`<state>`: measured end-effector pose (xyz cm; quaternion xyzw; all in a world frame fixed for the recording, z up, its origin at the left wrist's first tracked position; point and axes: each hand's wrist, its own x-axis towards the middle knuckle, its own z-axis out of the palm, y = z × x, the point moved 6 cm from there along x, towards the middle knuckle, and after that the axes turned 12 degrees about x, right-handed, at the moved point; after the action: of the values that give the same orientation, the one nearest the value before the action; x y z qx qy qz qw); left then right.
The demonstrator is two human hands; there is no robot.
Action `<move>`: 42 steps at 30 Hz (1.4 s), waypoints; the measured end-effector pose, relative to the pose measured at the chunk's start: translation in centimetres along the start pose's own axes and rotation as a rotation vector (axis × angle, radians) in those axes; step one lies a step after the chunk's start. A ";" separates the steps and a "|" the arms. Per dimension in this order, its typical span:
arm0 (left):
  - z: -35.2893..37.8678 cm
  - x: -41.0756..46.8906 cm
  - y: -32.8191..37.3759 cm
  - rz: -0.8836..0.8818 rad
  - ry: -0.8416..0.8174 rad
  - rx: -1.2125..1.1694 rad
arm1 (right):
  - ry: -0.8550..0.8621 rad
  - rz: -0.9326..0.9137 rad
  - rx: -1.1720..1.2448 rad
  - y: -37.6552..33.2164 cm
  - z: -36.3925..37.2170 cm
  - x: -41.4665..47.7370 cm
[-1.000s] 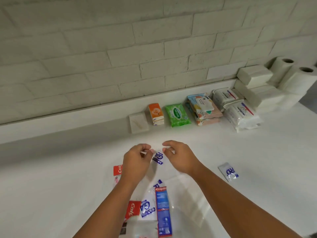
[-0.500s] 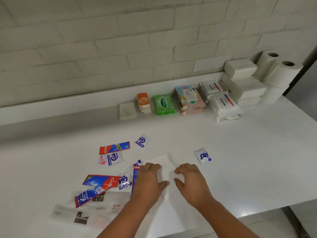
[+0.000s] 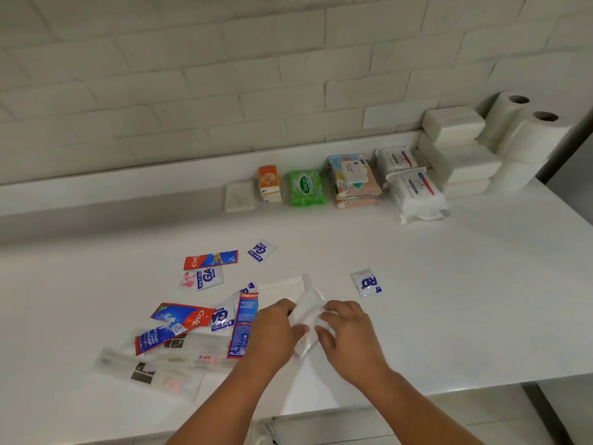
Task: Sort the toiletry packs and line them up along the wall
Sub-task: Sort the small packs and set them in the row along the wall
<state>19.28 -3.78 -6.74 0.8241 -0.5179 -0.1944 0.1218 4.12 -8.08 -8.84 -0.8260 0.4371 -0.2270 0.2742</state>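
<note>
Packs along wall (image 3: pixel 305 191): sitting sorted. Loose sachets (image 3: pixel 210 260): waiting, unsorted. Left hand (image 3: pixel 276 329), right hand (image 3: pixel 349 335): curled fingers pinching white pack (image 3: pixel 306 311).

One camera on my head looks forward and down, close over the counter (image 3: pixel 481 284), facing the brick wall (image 3: pixel 224 75) behind it.

A white brick wall (image 3: pixel 224 75) is filling 12 o'clock, a low ledge (image 3: pixel 128 184) running along its foot behind the glossy white worktop (image 3: pixel 465 300).
</note>
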 end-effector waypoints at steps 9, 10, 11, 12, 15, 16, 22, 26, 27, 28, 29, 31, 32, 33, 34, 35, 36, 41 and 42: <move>-2.8 -2.8 3.9 0.360 0.451 -0.145 | 0.002 0.421 1.001 -1.1 -3.0 1.5; -2.8 -3.0 4.2 0.405 0.481 -0.117 | 0.012 0.448 1.091 -1.2 -3.0 1.8; -2.8 -3.1 4.3 0.439 0.497 -0.088 | 0.031 0.463 1.154 -1.4 -3.2 2.0; -2.7 -3.1 4.4 0.462 0.495 -0.066 | 0.049 0.476 1.193 -1.5 -3.4 2.1; -2.4 -2.8 4.3 0.511 0.413 -0.063 | 0.102 0.503 1.232 -1.3 -4.0 2.8; -2.4 -2.6 4.0 0.516 0.384 -0.089 | 0.128 0.506 1.214 -1.1 -4.1 3.3; -4.9 0.1 -0.5 0.166 0.346 -0.418 | 0.178 0.508 1.122 -2.0 -2.8 7.0; -6.9 3.6 -3.7 0.020 0.163 -0.575 | 0.113 0.459 1.068 -4.3 -0.4 10.0; -7.4 4.4 -4.4 0.024 0.125 -0.590 | 0.100 0.458 1.065 -4.9 0.2 10.8; -7.9 5.2 -5.1 0.024 0.094 -0.604 | 0.091 0.459 1.068 -5.4 0.8 11.6; -8.3 5.9 -5.9 0.018 0.078 -0.615 | 0.088 0.462 1.075 -5.9 1.3 12.4; -9.3 7.5 -7.4 -0.002 0.076 -0.641 | 0.066 0.477 1.091 -6.8 2.4 14.0; -9.8 8.2 -8.1 -0.017 0.086 -0.660 | 0.031 0.486 1.092 -7.4 3.0 14.8; -10.4 9.1 -8.9 -0.033 0.102 -0.681 | -0.008 0.491 1.090 -8.0 3.7 15.7; -10.8 9.9 -9.5 -0.050 0.115 -0.695 | -0.041 0.500 1.073 -8.3 4.4 16.4; -11.3 10.8 -10.2 -0.059 0.116 -0.702 | -0.059 0.504 1.054 -8.5 5.0 17.2; -11.6 11.6 -10.8 -0.064 0.101 -0.709 | -0.057 0.507 1.029 -8.7 5.5 18.1; -13.0 16.4 -13.3 -0.091 0.048 -0.704 | 0.052 0.516 0.975 -9.4 7.2 22.8; -13.2 17.8 -13.8 -0.102 0.056 -0.701 | 0.070 0.529 0.964 -9.3 7.6 23.8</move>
<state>43.25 -13.81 -3.91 0.7622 -0.3742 -0.3435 0.4014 26.65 -21.95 -5.20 -0.4611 0.4851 -0.3520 0.6543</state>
